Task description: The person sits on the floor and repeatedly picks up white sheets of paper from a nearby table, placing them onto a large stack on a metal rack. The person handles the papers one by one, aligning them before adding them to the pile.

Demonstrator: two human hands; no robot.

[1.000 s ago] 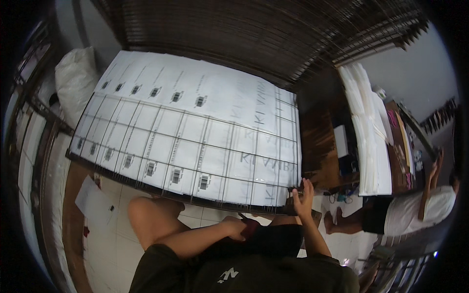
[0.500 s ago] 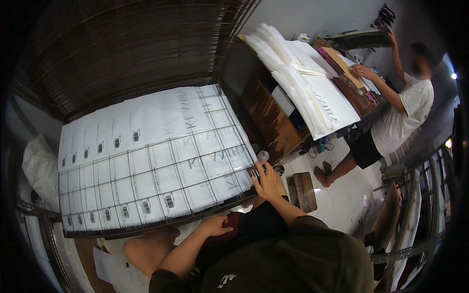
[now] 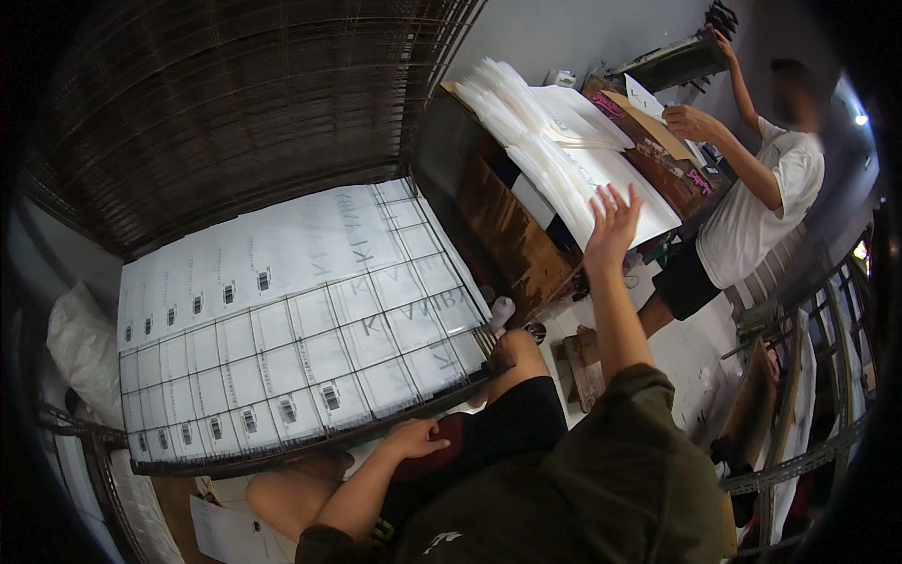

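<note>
My right hand (image 3: 614, 226) is raised with its fingers spread, holding nothing. It is in front of the stack of thin white printed sheets (image 3: 526, 117) on the wooden cabinet; whether it touches them I cannot tell. My left hand (image 3: 418, 439) rests on my lap over the dark red part of my shorts, fingers loosely laid out, with nothing seen in it. Before me is a wire drying rack (image 3: 310, 448) with several shelves. White printed sheets (image 3: 216, 263) lie on its lower level, a wire grid shelf over their near part.
The rack's upper shelves (image 3: 235, 113) stand tilted up behind. At right, a person in a white shirt (image 3: 789, 169) holds a raised screen frame (image 3: 681, 66) and a white sheet (image 3: 644, 97). A small wooden stool (image 3: 584, 376), a white sack (image 3: 83, 338) and another rack (image 3: 799, 461) stand around me.
My right hand has left the rack's near right corner and risen toward the white stack. The other person's lower hand has lifted a sheet. My left hand stays on my lap.
</note>
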